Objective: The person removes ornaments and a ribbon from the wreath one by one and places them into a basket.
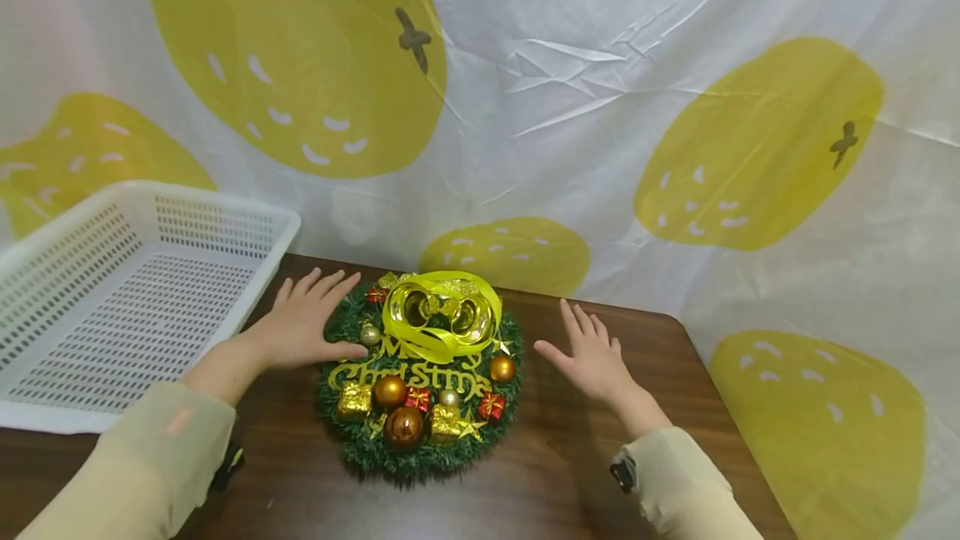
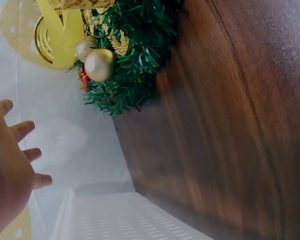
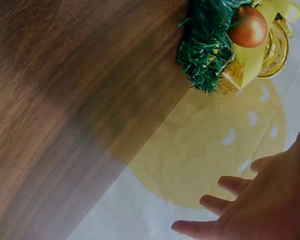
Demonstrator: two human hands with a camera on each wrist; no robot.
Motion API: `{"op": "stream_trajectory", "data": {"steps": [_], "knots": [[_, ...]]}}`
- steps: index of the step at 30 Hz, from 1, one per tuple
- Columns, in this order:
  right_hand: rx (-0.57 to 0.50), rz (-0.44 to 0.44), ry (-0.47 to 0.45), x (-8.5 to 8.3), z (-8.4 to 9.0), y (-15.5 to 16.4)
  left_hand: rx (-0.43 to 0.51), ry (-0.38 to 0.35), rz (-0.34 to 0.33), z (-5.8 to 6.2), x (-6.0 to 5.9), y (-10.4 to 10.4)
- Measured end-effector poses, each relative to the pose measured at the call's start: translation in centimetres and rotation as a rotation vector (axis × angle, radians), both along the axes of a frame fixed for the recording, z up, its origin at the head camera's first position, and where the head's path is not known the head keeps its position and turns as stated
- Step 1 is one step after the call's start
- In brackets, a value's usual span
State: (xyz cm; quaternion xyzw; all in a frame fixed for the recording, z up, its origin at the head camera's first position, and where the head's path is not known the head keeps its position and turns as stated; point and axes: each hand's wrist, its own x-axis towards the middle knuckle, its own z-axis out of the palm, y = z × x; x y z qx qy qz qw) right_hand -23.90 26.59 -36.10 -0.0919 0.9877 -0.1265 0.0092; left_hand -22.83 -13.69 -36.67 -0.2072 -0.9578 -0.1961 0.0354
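A green Christmas wreath (image 1: 408,463) lies on the table, trimmed with gold and red gift boxes, baubles and gold "Merry Christmas" lettering. On its far part sit two gold bells (image 1: 467,319) with a yellow ribbon (image 1: 491,298). My left hand (image 1: 303,323) is spread at the wreath's left edge, its thumb close over the greenery; whether it touches I cannot tell. My right hand (image 1: 592,357), fingers extended, hovers to the right of the wreath, apart from it. In the left wrist view a pale gold bauble (image 2: 100,65) shows; in the right wrist view, an orange bauble (image 3: 248,27).
A white perforated plastic basket (image 1: 273,244) stands on the left, close to my left forearm. The dark wooden table (image 1: 577,465) ends at a white curtain (image 1: 555,98) with yellow fruit prints, which hangs behind and along the right side.
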Motion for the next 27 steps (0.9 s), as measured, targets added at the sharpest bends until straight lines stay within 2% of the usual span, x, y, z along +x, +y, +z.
{"op": "stream_trajectory", "data": {"steps": [5, 9, 14, 18, 22, 27], "knots": [[-0.026, -0.020, -0.003, 0.0, -0.2, 0.2, 0.030, 0.040, 0.007, -0.5, 0.0, 0.4], [-0.116, -0.021, -0.060, 0.1, -0.3, 0.2, 0.069, 0.032, 0.022, -1.2, -0.1, 0.8], [-0.302, -0.029, -0.183, 0.0, -0.7, 0.1, 0.097, 0.042, 0.053, -1.7, -0.2, 1.2], [-0.436, -0.038, -0.236, -0.1, -0.9, -0.2, 0.101, 0.054, 0.087, -2.0, -0.3, 1.3], [-0.573, -0.091, -0.303, 0.0, -1.1, -0.5, 0.152, -0.014, 0.090, -2.2, -0.3, 1.3], [-0.892, -0.157, -0.450, 0.2, -1.7, -0.8, 0.257, -0.100, 0.073, -2.8, -0.4, 1.1]]}}
